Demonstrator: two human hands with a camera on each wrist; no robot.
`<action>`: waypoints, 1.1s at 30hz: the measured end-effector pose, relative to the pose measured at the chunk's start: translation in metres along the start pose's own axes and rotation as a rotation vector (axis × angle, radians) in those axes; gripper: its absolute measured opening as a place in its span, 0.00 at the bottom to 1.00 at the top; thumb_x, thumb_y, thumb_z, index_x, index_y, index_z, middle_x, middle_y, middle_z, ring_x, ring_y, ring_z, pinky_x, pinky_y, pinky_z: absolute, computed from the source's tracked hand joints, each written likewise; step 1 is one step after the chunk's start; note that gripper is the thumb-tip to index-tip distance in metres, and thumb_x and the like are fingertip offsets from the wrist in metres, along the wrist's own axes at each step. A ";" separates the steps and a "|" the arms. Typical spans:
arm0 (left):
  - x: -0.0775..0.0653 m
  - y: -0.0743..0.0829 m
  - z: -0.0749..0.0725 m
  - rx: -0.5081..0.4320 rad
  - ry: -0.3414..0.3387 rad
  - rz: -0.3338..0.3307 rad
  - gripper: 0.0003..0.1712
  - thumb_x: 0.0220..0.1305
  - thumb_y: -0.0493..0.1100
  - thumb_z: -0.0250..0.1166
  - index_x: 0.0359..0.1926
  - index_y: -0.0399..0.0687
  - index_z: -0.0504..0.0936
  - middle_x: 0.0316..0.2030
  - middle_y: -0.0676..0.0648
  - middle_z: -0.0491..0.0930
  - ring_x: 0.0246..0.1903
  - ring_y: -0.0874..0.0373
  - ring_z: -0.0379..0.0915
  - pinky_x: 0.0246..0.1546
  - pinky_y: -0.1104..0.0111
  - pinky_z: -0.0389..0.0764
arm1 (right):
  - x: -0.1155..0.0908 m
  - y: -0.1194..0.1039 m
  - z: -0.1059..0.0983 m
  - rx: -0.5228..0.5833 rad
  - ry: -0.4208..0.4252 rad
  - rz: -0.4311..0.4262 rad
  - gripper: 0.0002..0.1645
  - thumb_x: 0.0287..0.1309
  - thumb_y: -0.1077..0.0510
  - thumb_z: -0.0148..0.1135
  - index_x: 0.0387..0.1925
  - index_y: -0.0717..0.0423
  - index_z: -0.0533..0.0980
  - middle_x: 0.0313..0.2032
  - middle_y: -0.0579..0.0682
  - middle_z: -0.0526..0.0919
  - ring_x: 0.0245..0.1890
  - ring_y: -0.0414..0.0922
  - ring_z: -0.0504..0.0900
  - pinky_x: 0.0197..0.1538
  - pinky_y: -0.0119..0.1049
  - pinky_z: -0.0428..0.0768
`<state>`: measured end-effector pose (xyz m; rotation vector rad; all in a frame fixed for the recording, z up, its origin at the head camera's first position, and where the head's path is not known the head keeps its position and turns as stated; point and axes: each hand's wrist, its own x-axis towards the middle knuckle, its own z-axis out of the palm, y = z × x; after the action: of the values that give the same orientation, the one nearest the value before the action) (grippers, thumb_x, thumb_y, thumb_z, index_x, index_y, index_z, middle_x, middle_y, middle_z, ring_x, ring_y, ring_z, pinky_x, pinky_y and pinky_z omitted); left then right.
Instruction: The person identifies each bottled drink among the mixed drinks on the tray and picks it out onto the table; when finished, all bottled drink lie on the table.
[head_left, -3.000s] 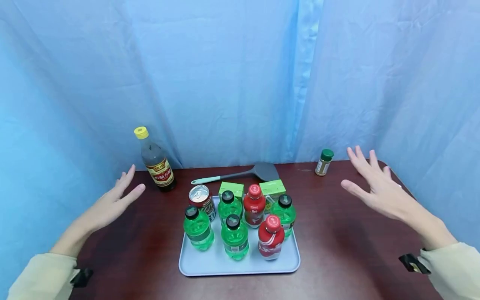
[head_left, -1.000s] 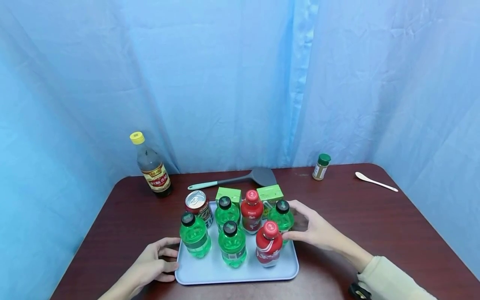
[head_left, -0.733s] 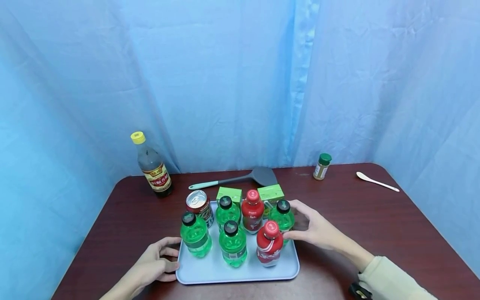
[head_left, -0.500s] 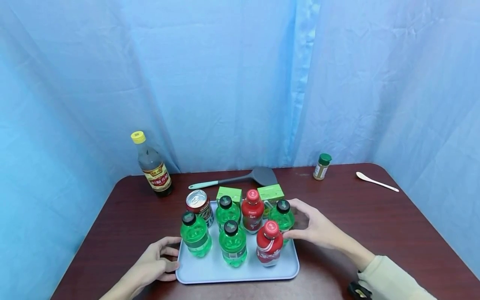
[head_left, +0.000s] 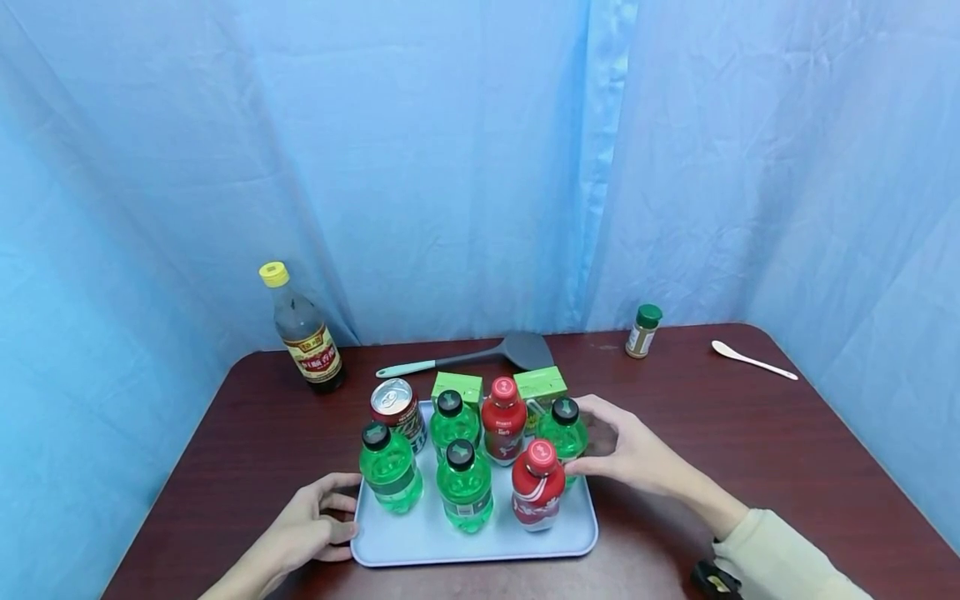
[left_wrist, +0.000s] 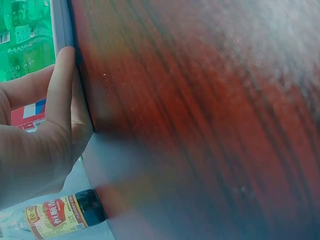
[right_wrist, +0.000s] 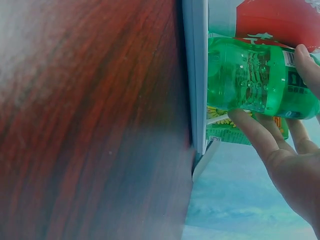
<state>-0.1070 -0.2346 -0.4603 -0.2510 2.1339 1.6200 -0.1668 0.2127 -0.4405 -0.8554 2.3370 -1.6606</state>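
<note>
Tray (head_left: pixel 420 537) lies flat on the table (head_left: pixel 712 417), directly in front of the person. Standing upright on it: left green bottle (head_left: pixel 392 471), front green bottle (head_left: pixel 465 492), rear green bottle (head_left: pixel 453 427), right green bottle (head_left: pixel 557 432), front red bottle (head_left: pixel 538 496) and rear red bottle (head_left: pixel 504 423). Can (head_left: pixel 397 407) is at the back left corner, base partly hidden.

Placement: the tray probably serves to keep the bottles in one group. Spatula (head_left: pixel 472 356) lies behind it, perhaps only set aside.

Left hand (head_left: pixel 311 525): thumb and fingers moderately spread and bent, touching the tray's left edge. Likely reason: to steady the tray. Cannot tell whether any fingertip hooks beneath it, so a true grip is unconfirmed.

Right hand (head_left: pixel 637 450): grasping the right green bottle from its outer side, thumb in front, fingers behind. Gap between thumb and fingers is about the bottle's width. The hold probably comes from the side because neighbouring bottles crowd the other flank. Bottle upright, apparently seated on the tray.
</note>
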 end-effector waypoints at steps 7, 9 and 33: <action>-0.001 0.001 0.000 0.001 0.002 0.001 0.42 0.57 0.25 0.66 0.72 0.32 0.62 0.48 0.34 0.74 0.37 0.49 0.79 0.32 0.51 0.86 | 0.000 0.000 0.001 0.035 0.004 -0.014 0.40 0.51 0.61 0.79 0.65 0.45 0.72 0.54 0.50 0.80 0.49 0.50 0.83 0.48 0.44 0.85; -0.001 0.000 0.000 0.003 0.002 0.004 0.42 0.57 0.25 0.66 0.72 0.32 0.62 0.48 0.34 0.74 0.38 0.49 0.79 0.32 0.51 0.86 | 0.000 0.000 0.001 0.045 0.005 -0.014 0.40 0.51 0.61 0.79 0.65 0.46 0.72 0.53 0.51 0.81 0.48 0.50 0.84 0.48 0.44 0.85; 0.000 -0.002 -0.003 -0.001 -0.022 0.021 0.42 0.56 0.26 0.67 0.72 0.31 0.62 0.47 0.35 0.75 0.37 0.50 0.79 0.32 0.52 0.86 | -0.002 -0.005 -0.004 0.014 0.044 -0.051 0.40 0.49 0.60 0.81 0.64 0.47 0.75 0.54 0.50 0.80 0.48 0.49 0.84 0.45 0.45 0.86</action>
<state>-0.1068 -0.2379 -0.4612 -0.2105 2.1265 1.6286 -0.1652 0.2155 -0.4344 -0.8928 2.3484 -1.7304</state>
